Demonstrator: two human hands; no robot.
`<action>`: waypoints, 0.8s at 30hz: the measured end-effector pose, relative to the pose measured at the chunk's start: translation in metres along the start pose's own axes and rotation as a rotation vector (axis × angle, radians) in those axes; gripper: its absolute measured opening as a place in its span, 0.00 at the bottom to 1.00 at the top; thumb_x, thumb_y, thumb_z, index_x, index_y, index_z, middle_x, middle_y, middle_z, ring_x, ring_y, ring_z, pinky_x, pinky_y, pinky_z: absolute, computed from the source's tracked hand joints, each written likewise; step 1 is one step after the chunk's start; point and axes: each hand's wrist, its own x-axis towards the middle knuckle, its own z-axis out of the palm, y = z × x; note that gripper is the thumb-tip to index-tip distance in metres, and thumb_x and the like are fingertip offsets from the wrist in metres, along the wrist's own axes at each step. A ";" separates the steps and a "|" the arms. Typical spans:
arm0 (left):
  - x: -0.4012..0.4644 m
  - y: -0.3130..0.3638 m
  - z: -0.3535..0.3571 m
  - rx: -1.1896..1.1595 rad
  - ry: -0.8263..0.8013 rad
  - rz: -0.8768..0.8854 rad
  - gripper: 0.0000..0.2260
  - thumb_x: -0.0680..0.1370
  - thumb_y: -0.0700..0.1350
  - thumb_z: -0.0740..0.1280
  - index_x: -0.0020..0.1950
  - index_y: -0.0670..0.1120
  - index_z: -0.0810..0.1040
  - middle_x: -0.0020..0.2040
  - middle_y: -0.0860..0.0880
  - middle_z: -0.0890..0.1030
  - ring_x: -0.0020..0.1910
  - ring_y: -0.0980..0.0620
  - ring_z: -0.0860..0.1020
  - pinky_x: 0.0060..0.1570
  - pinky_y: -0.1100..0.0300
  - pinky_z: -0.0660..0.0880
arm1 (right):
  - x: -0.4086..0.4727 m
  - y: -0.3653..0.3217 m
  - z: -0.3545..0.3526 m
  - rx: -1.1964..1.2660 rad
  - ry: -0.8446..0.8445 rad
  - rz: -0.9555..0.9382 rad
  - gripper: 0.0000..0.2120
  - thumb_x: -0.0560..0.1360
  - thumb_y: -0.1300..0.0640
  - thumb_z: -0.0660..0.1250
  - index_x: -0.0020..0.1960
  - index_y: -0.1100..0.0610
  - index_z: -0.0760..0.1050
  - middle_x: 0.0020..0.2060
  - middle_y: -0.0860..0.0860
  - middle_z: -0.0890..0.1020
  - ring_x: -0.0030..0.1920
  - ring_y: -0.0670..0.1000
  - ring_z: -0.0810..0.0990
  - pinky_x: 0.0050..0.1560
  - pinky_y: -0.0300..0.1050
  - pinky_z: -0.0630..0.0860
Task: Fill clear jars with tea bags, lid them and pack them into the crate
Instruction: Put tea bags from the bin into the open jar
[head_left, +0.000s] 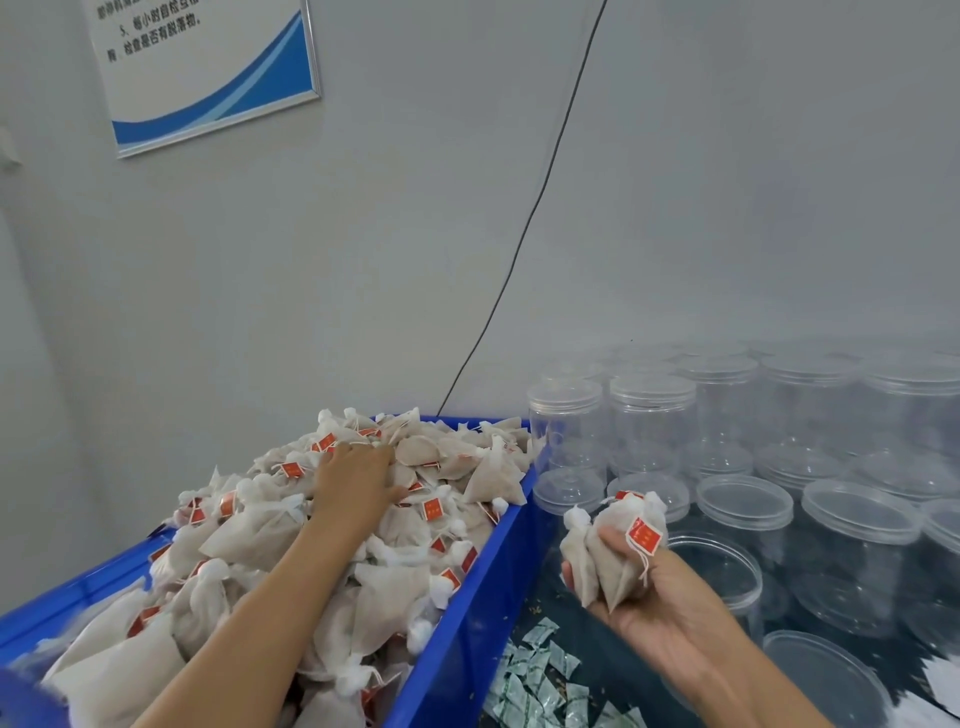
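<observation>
Bags heap in the blue bin at left. Left hand lies palm down on the heap, fingers spread and fairly straight, gripping nothing I can see. Right hand curls round a small bunch of bags, palm up. Open jar stands just right of that hand, mouth up, so the right hand is nearer and looks set to drop its bunch there.
</observation>
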 end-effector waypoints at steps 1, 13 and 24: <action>-0.001 0.000 -0.001 -0.029 0.033 0.001 0.14 0.76 0.58 0.67 0.53 0.49 0.77 0.51 0.50 0.81 0.56 0.48 0.76 0.56 0.55 0.71 | 0.000 0.001 0.000 -0.001 0.004 0.013 0.19 0.65 0.67 0.70 0.55 0.63 0.75 0.51 0.65 0.81 0.48 0.61 0.81 0.35 0.54 0.82; -0.009 0.024 -0.006 -0.977 0.318 -0.203 0.11 0.77 0.51 0.68 0.42 0.44 0.78 0.39 0.51 0.80 0.39 0.51 0.77 0.37 0.58 0.70 | -0.002 0.007 0.004 0.092 -0.188 0.195 0.23 0.64 0.64 0.70 0.59 0.65 0.75 0.52 0.68 0.78 0.39 0.61 0.79 0.33 0.50 0.80; -0.015 0.021 -0.047 -2.187 0.130 -0.226 0.11 0.83 0.48 0.56 0.55 0.42 0.73 0.49 0.43 0.83 0.45 0.47 0.84 0.47 0.52 0.81 | -0.003 0.008 0.002 0.103 -0.240 0.230 0.32 0.59 0.66 0.75 0.63 0.63 0.74 0.56 0.68 0.77 0.41 0.61 0.80 0.33 0.53 0.80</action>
